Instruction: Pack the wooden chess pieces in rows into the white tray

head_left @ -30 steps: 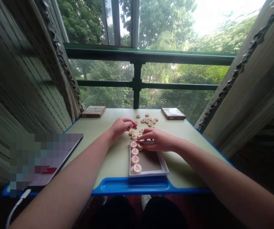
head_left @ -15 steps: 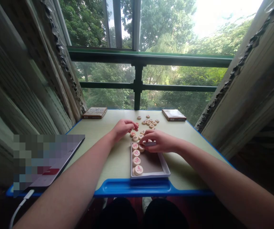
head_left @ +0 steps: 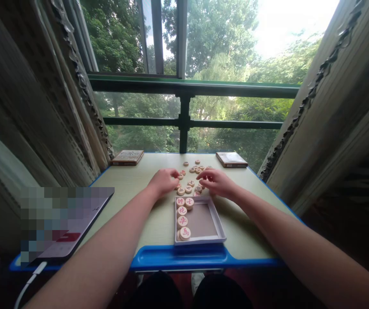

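A shallow white tray (head_left: 215, 221) with a brown floor lies near the table's front edge. Several round wooden chess pieces with red characters (head_left: 182, 210) line its left side, and one more sits at the far edge. Loose pieces (head_left: 191, 185) lie scattered on the table just beyond the tray. My left hand (head_left: 164, 180) rests curled at the left of this scatter, fingertips pinched on a piece. My right hand (head_left: 216, 181) is at the right of the scatter, fingers bent over the pieces; what it holds, if anything, is hidden.
The pale green table (head_left: 129, 184) has a blue rim and front groove (head_left: 184, 256). A flat box (head_left: 127, 157) lies at the back left, another (head_left: 231, 159) at the back right. A tablet with a white cable (head_left: 62, 223) sits front left. Window bars stand behind.
My right hand left the tray's far edge and moved up to the loose pieces; one more piece now lies in the tray. The left hand stayed by the scatter.
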`<action>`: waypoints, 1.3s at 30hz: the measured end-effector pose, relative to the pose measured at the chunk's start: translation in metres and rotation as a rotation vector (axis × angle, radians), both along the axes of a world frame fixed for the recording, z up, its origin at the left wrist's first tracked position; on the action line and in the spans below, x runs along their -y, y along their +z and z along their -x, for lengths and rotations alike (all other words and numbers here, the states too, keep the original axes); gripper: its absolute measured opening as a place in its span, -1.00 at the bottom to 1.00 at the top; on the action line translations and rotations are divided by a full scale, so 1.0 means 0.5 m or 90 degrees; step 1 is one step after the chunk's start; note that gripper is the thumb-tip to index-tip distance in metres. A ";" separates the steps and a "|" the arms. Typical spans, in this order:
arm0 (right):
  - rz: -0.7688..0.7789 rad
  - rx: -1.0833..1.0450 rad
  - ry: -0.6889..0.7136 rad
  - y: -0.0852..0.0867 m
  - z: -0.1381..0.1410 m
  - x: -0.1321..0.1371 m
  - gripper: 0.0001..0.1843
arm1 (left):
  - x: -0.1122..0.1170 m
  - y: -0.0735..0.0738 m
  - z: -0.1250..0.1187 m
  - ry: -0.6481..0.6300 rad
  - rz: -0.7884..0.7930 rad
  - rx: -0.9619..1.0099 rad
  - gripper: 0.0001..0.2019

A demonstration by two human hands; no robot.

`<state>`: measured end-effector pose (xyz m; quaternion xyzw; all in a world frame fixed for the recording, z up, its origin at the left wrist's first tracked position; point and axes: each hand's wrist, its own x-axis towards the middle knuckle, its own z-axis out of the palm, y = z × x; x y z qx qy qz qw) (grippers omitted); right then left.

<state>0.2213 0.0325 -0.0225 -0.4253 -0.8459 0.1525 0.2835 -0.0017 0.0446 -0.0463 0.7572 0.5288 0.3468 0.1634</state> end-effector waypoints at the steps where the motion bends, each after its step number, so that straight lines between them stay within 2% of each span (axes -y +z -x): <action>1: -0.015 -0.004 -0.037 -0.004 -0.005 -0.009 -0.81 | -0.001 -0.001 0.001 -0.001 -0.008 -0.010 -0.77; 3: -0.030 0.005 -0.068 -0.009 -0.017 -0.021 -0.80 | -0.002 -0.002 0.002 0.003 -0.003 -0.027 -0.71; 8: -0.050 0.054 -0.050 -0.006 -0.032 -0.028 -0.80 | -0.011 -0.009 0.003 0.032 0.052 -0.025 -0.60; 14: -0.038 0.012 -0.120 -0.005 -0.025 -0.039 -0.75 | -0.030 -0.024 0.010 0.050 0.004 -0.001 -0.62; 17: 0.033 0.009 -0.191 0.020 -0.018 -0.083 -0.72 | -0.041 -0.031 0.009 0.067 0.030 -0.009 -0.59; 19: 0.093 0.066 -0.210 0.040 -0.012 -0.126 -0.73 | -0.047 -0.035 0.010 0.070 0.032 -0.001 -0.59; 21: 0.108 0.082 -0.239 0.050 -0.003 -0.173 -0.71 | -0.051 -0.037 0.012 0.081 0.030 0.005 -0.58; 26: 0.140 0.098 -0.299 0.026 0.025 -0.258 -0.63 | -0.053 -0.037 0.017 0.113 0.048 0.012 -0.53; 29: 0.156 0.097 -0.316 0.005 0.038 -0.281 -0.70 | -0.053 -0.038 0.018 0.100 0.050 0.022 -0.54; 32: 0.164 0.085 -0.318 0.000 0.040 -0.292 -0.82 | -0.054 -0.040 0.017 0.095 0.047 0.032 -0.55; 35: 0.160 0.056 -0.306 0.014 0.038 -0.282 -0.80 | -0.053 -0.040 0.017 0.090 0.035 0.028 -0.57; 37: 0.150 0.032 -0.286 0.032 0.036 -0.252 -0.74 | -0.051 -0.038 0.017 0.087 0.027 0.021 -0.58; 39: 0.141 0.005 -0.237 0.053 0.032 -0.194 -0.71 | -0.049 -0.036 0.017 0.088 0.029 0.017 -0.58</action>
